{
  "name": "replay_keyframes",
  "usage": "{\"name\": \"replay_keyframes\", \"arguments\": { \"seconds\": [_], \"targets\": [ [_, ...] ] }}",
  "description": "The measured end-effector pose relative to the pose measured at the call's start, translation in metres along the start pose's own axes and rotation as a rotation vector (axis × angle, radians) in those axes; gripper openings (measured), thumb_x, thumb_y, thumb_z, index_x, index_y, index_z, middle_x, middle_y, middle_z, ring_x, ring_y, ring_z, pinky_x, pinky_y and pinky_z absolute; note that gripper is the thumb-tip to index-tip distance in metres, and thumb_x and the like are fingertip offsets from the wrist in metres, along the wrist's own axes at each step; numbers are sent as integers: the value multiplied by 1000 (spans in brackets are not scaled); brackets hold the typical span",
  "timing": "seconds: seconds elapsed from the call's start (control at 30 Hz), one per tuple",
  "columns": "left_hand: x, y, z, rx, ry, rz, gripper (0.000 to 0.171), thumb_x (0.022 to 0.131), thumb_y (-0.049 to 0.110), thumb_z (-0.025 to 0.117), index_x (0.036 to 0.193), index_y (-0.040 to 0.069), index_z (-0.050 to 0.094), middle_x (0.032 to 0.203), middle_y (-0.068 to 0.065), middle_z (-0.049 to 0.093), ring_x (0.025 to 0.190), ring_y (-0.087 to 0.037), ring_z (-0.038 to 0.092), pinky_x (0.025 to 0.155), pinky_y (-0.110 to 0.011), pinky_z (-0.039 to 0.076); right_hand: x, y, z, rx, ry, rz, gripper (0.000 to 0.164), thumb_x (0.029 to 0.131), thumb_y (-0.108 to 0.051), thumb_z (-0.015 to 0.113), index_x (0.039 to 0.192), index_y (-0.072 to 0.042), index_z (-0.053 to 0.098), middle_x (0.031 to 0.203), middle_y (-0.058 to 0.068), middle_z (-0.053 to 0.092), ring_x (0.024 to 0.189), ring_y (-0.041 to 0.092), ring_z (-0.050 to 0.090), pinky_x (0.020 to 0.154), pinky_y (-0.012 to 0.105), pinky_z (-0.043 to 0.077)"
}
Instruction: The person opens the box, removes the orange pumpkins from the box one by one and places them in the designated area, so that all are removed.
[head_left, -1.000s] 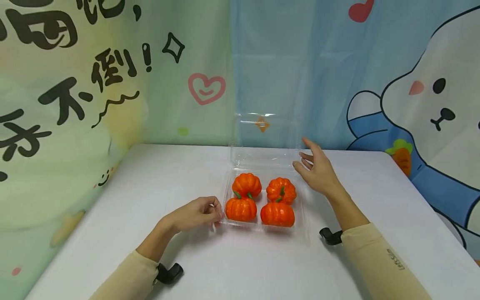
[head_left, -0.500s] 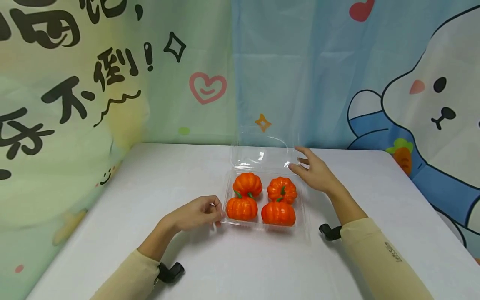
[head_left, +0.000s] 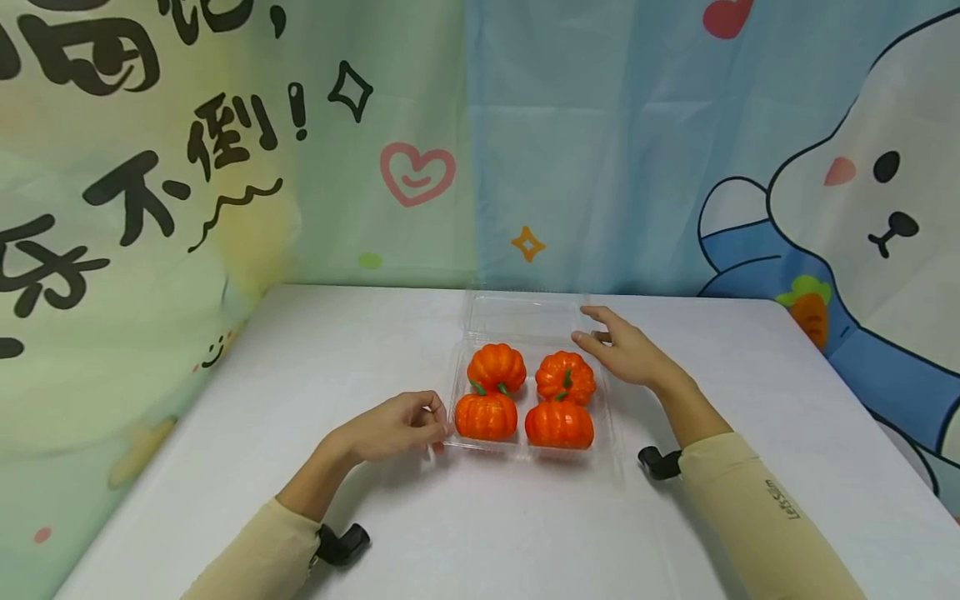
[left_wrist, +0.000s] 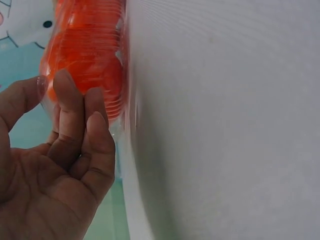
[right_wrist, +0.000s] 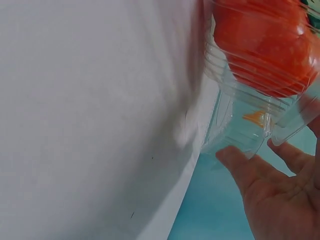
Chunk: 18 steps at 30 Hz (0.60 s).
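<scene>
Several small orange pumpkins (head_left: 497, 367) with green stems sit in the base of a clear plastic clamshell box (head_left: 522, 451). Its hinged lid (head_left: 525, 317) leans low behind the base. At the front left corner, my left hand (head_left: 405, 423) pinches the rim between thumb and fingers. In the left wrist view, the thumb of the left hand (left_wrist: 60, 160) is right at the box corner. My right hand (head_left: 628, 348) is at the lid's right side, near the hinge. In the right wrist view, the right hand's (right_wrist: 287, 192) fingers are spread and nearly straight beside the clear plastic.
The box stands on a white table (head_left: 495, 533). A printed cloth backdrop (head_left: 555, 150) hangs behind and at both sides, close to the table's far edge. Black wrist devices (head_left: 342, 546) are worn below both hands.
The lid has swung down from standing upright to a low slant behind the base. My right hand has moved down and slightly left with it. My left hand stays at the corner.
</scene>
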<state>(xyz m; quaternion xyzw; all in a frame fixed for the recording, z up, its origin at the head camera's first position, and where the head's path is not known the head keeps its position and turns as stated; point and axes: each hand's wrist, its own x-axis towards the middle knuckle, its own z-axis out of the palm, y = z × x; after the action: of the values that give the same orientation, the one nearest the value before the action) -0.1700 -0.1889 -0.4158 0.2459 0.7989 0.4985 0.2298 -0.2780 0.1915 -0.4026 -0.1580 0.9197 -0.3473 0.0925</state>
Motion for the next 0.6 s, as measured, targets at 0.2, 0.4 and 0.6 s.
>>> {"name": "replay_keyframes", "arguments": {
  "seconds": [0.2, 0.4, 0.6],
  "targets": [
    [1, -1, 0, 2, -6, 1, 10, 100, 10, 59, 102, 0, 58, 86, -10, 72, 81, -25, 63, 69, -27, 48, -5, 3, 0, -76, 50, -51, 72, 105, -46, 53, 159, -4, 30, 165, 27, 24, 142, 52, 40, 109, 63, 40],
    [1, -1, 0, 10, -13, 4, 12, 101, 12, 60, 101, 1, 58, 86, -9, 72, 81, -27, 64, 69, -28, 50, -12, -3, 0, -134, 134, -213, 59, 104, -35, 60, 154, -8, 42, 158, 20, 41, 141, 44, 43, 112, 64, 38],
    [2, 0, -1, 7, -19, -3, 13, 101, 13, 59, 102, 0, 57, 87, -8, 70, 84, -28, 65, 71, -29, 50, -17, -10, -1, -139, 172, -383, 46, 101, -25, 66, 145, -13, 56, 149, 12, 53, 139, 35, 47, 114, 61, 37]
  ]
}}
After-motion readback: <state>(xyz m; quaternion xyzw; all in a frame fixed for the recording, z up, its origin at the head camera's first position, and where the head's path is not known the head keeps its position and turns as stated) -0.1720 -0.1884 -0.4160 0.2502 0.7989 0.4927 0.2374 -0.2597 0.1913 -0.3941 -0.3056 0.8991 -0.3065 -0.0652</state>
